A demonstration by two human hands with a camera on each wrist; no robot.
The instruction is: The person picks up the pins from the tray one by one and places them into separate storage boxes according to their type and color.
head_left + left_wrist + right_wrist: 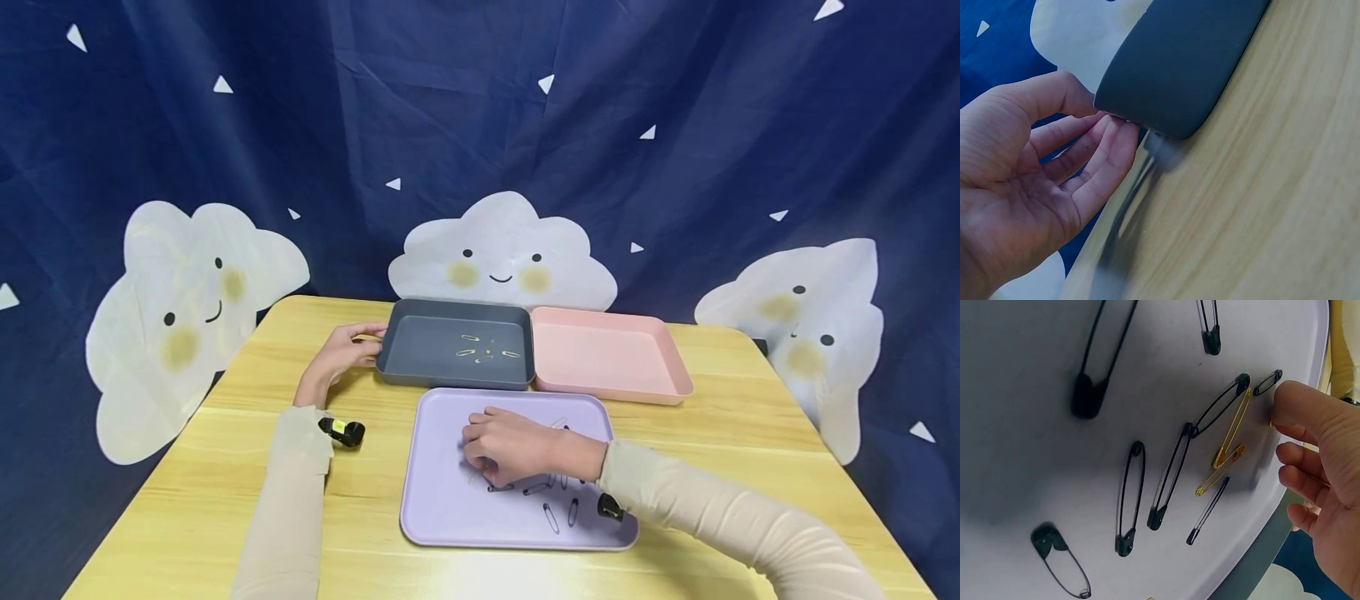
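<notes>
My left hand (351, 348) pinches the left edge of a dark grey tray (405, 375) between thumb and fingers; the tray's outer wall (1166, 69) fills the top of the left wrist view. Over a lilac tray (442, 517), my right hand (510, 446) reaches down with bent fingers. In the right wrist view, a gold bit shows right at its thumb tip; I cannot tell if it is pinched. Beside the fingers (1297, 465) lie gold safety pins (1232, 434) and several black safety pins (1129, 500), some overlapping.
Several gold safety pins (466, 352) lie inside the dark grey tray. A pink tray (611, 393) stands against its right side, behind the lilac one. All three trays rest on a wooden table (360, 517); a blue cloud-print curtain (480, 125) hangs behind.
</notes>
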